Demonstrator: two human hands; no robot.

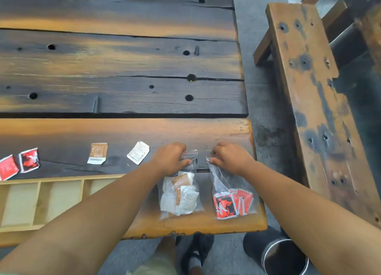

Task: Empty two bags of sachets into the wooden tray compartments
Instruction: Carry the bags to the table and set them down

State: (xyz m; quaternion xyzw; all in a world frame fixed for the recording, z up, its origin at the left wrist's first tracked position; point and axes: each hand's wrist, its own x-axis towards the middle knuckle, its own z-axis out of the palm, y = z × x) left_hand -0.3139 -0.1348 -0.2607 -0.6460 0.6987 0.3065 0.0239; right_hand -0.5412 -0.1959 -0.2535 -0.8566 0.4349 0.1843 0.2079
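Note:
Two clear zip bags lie on the table's near right corner. The left bag [181,196] holds several white and brown sachets; my left hand [170,158] grips its top edge. The right bag [233,200] holds several red sachets; my right hand [231,158] pinches its top. A light wooden tray [41,200] with open compartments sits at the near left, partly hidden by my left forearm. Loose on the table lie two red sachets [19,164], a brown sachet [97,153] and a white sachet [138,152].
The dark plank table [123,68] stretches away beyond the bags. A wooden bench [313,101] stands to the right across a strip of floor. A round metal bin [285,258] and my shoe [195,252] are below the table edge.

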